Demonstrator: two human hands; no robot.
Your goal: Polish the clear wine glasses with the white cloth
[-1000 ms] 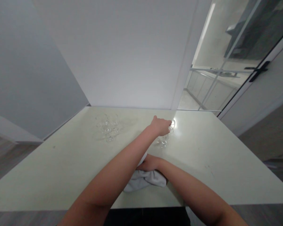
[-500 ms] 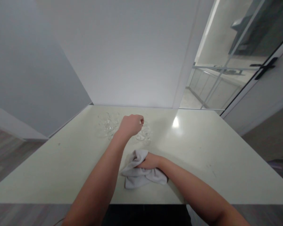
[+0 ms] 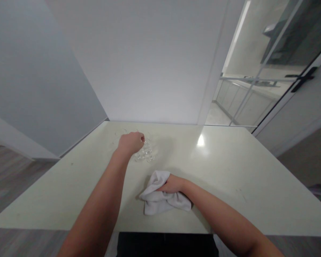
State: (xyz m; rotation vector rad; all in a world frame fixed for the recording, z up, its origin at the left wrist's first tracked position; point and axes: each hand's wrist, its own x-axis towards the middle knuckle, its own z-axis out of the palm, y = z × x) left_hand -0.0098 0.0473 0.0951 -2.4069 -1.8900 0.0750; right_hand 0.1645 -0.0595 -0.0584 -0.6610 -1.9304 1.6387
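Observation:
My left hand (image 3: 131,142) is closed over a cluster of clear glassware (image 3: 146,151) toward the back of the table. It seems to grip one clear glass, but its fingers are mostly turned from view. The exact shape of the see-through pieces is hard to make out, and the hand covers some of them. Closer to me, my right hand (image 3: 172,184) grips a crumpled white cloth (image 3: 157,207). Folds of the cloth wrap over the fingers, and its lower part rests on the tabletop.
The pale glossy table (image 3: 216,185) meets a white wall (image 3: 149,71) at its far edge. To the right stands a glass-paned partition beside a door with a black handle (image 3: 305,79). A wooden floor (image 3: 21,171) shows at the left.
My left hand has moved left across the table, and the nearby clear glassware has shifted left with it. My right hand and the cloth stay almost in place.

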